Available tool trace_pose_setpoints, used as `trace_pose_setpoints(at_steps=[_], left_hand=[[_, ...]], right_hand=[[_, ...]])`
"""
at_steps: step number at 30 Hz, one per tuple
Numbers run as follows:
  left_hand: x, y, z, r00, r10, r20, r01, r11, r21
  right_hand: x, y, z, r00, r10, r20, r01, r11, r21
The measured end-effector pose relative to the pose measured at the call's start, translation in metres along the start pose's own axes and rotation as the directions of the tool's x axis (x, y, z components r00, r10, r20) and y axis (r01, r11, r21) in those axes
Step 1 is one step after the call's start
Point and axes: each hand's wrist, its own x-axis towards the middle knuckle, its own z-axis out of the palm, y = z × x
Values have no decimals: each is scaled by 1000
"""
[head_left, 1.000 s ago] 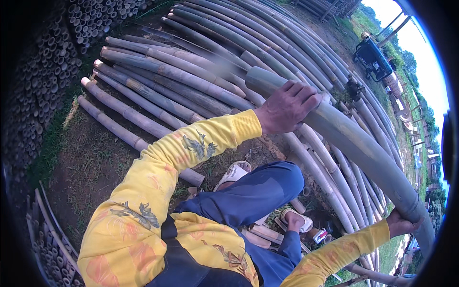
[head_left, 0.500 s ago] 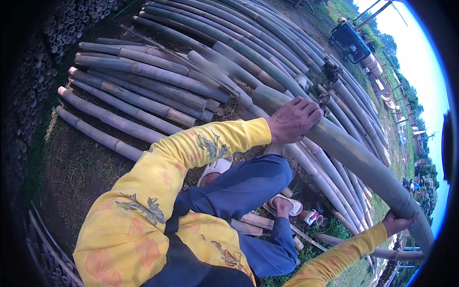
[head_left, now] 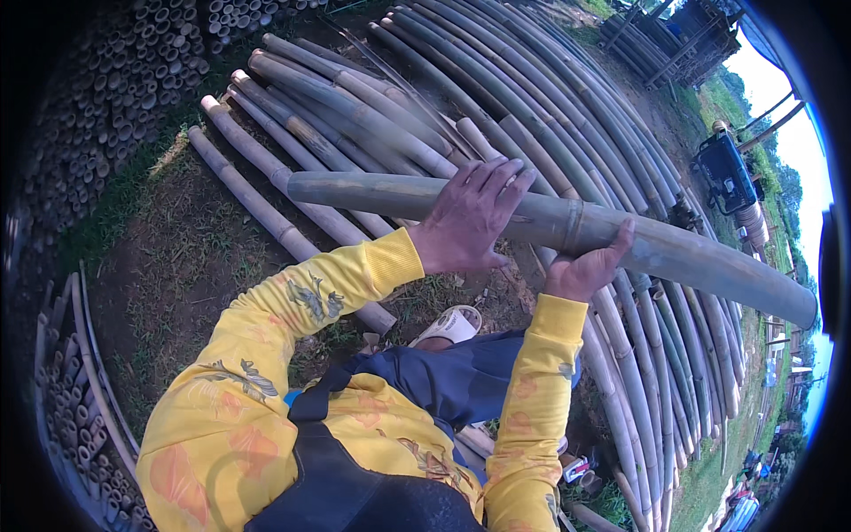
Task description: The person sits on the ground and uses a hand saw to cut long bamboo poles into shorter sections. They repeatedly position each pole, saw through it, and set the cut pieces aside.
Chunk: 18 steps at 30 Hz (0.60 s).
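Observation:
A thick grey-green bamboo pole point(head_left: 691, 251) lies across both my hands, above the other poles. My left hand point(head_left: 470, 215) is closed over it left of its middle, with fingers over the top and thumb underneath. Close to a raised joint, my right hand point(head_left: 589, 266) grips the pole from below, its thumb up along the near side; its other fingers are hidden. The pole's left end reaches over a group of cut bamboo poles point(head_left: 257, 208) on the ground. Its right end stands out past the long bamboo poles point(head_left: 620, 355) on the right.
Stacked bamboo point(head_left: 133, 97) shows its round cut ends at the far left. More cut bamboo point(head_left: 75, 417) lies at the lower left. A dark framed machine point(head_left: 727, 173) stands at the right. A small red and white box point(head_left: 574, 470) sits by my leg.
The bamboo pole has swung closer to level, its left end moving left. My right hand has moved from near the pole's far right end to near its middle, closer to my left hand.

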Motion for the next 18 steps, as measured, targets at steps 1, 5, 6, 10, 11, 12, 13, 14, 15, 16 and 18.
trace_pose_setpoints(at_steps=[1, 5, 6, 10, 11, 12, 13, 14, 15, 16, 18], left_hand=[[3, -3, -1, 1000, 6, 15, -6, 1000, 14], [16, -17, -16, 1000, 0, 13, 4, 956, -295], [24, -15, -16, 999, -27, -30, 16, 950, -312], [77, 24, 34, 981, 74, 178, -15, 950, -311], [90, 33, 50, 959, 123, 257, -55, 965, -258], [98, 28, 62, 928, 133, 348, -78, 983, -168], [106, 37, 71, 892, 152, 426, -115, 987, -111], [111, 45, 76, 803, 176, 569, -157, 984, -84], [119, 67, 87, 692, 218, 688, -210, 973, -96], [108, 68, 116, 705, 215, 676, -214, 973, -87], [87, 60, 148, 703, 217, 678, -198, 974, -106]], right_hand=[[-10, 24, 8, 999, 16, -41, -17, 1000, -19], [-40, 93, 11, 980, 197, -6, -194, 971, 142], [-46, 102, 12, 980, 190, -65, -181, 976, 122], [-50, 168, -36, 976, 219, 5, -197, 869, 454], [-57, 185, -43, 970, 151, -191, -132, 985, 110], [-71, 199, -41, 941, 300, -156, -257, 934, 247], [-80, 203, -48, 903, 413, -117, -349, 866, 359], [-88, 213, -49, 849, 526, -48, -448, 765, 463], [-80, 256, -88, 888, 436, 147, -424, 651, 630], [-66, 257, -117, 833, 354, 426, -549, 622, 558], [-90, 258, -124, 708, 524, 473, -706, 516, 484]])
